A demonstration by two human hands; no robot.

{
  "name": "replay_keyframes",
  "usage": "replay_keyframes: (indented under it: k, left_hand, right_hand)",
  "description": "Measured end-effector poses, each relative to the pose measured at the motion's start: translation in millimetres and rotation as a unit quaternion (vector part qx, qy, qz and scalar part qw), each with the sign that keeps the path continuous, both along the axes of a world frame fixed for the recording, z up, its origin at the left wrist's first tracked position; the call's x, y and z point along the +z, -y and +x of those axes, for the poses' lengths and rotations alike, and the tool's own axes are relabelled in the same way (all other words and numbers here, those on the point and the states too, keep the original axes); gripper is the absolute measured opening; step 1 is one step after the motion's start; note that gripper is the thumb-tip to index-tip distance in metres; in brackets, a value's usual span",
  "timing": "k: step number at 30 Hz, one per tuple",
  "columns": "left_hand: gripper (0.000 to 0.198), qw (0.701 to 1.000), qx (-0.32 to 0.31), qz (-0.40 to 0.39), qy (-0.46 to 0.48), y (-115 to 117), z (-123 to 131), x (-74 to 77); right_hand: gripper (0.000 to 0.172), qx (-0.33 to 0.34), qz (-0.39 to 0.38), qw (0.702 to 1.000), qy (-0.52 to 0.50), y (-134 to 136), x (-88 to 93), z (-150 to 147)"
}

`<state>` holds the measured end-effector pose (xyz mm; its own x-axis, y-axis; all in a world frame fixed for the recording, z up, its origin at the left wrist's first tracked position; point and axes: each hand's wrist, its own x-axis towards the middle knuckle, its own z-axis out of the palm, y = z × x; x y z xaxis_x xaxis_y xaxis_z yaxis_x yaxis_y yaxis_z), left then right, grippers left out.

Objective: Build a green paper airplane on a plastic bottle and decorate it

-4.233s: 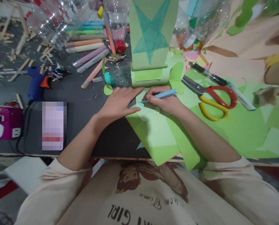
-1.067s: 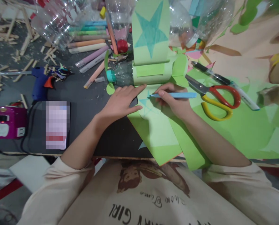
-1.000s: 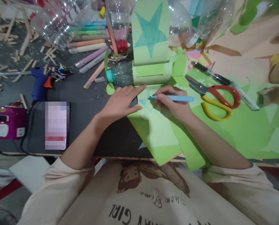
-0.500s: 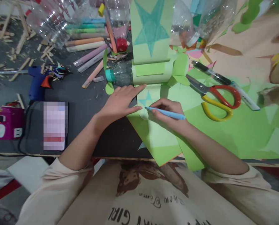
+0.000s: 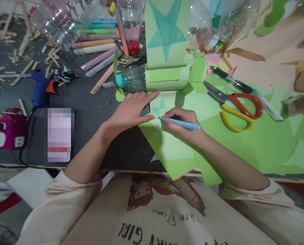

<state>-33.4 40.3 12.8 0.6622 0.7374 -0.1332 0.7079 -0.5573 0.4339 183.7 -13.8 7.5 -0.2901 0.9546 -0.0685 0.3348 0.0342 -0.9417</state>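
My right hand (image 5: pixel 184 122) is closed around a light blue marker (image 5: pixel 186 124), its tip touching a pale green paper strip (image 5: pixel 179 147). A small teal star (image 5: pixel 162 106) is drawn on that strip, partly covered by my hands. My left hand (image 5: pixel 133 110) lies flat with fingers spread, thumb and index finger resting on the strip's left side. Just beyond, a clear plastic bottle (image 5: pixel 135 79) with a teal cap lies on its side, wrapped in green paper. Above it, a paper panel bears a large teal star (image 5: pixel 166 29).
Scissors (image 5: pixel 231 102) with red and yellow handles and a black pen (image 5: pixel 231 80) lie to the right on green sheets. A blue glue gun (image 5: pixel 39 86), a phone (image 5: pixel 59 136) and a purple box (image 5: pixel 6 131) sit left. Several markers (image 5: pixel 98 59) and bottles are farther back.
The view has shifted very slightly. The marker's back end has dipped a little to the left, while both hands stay in nearly the same place.
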Motion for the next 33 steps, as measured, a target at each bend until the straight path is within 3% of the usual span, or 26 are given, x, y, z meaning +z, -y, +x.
replay_keyframes:
  k: [4, 10, 22, 29, 33]
  left_hand:
    - [0.088, 1.000, -0.002, 0.002, -0.002, 0.0, 0.1, 0.8]
    - [0.087, 1.000, -0.001, 0.002, -0.009, -0.3, -0.2, 0.0]
    - [0.087, 1.000, 0.000, -0.005, -0.002, -0.3, -0.8, 0.1]
    - [0.083, 1.000, 0.005, -0.011, -0.010, -0.2, 0.1, 2.1]
    - [0.082, 1.000, 0.003, -0.018, -0.012, -0.4, 0.6, 3.6]
  right_hand:
    - [0.014, 0.019, -0.008, 1.000, 0.005, 0.4, -1.3, 0.9]
    - [0.013, -0.004, 0.002, 1.000, -0.004, 0.5, -3.2, -0.3]
    - [0.013, 0.090, 0.024, 0.996, 0.012, -0.2, -0.8, 2.6]
    - [0.015, 0.041, 0.022, 0.999, 0.004, 0.8, -1.6, 1.4]
    - [0.015, 0.073, 0.025, 0.997, 0.002, -0.8, -1.5, 1.5]
